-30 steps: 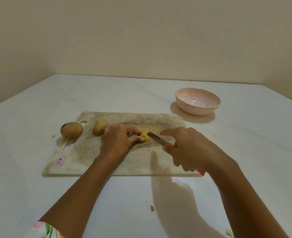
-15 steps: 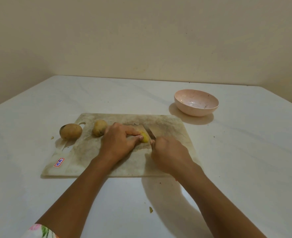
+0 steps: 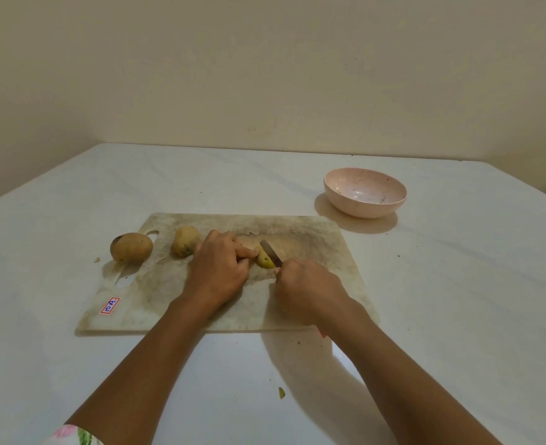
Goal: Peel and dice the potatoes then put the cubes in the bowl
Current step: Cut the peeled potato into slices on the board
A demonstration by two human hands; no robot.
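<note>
Right hand [image 3: 307, 289] around half-hidden knife [image 3: 271, 253]

White table [image 3: 457, 316], beige wall [image 3: 265, 75] behind, sm green scrap [image 3: 281, 393] on table, floral sleeve [image 3: 72, 436] btm left

The table [image 3: 457, 316] presents a smooth, faintly glossy marble-like surface, the cutting board [image 3: 297, 226] a stained matt finish (plastic, apparently), the knife blade [image 3: 270, 248] metal.

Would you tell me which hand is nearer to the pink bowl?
Right. The right hand, holding the knife, is toward the camera and left of the bowl; the left hand is farther left, holding the peeled potato.
</note>
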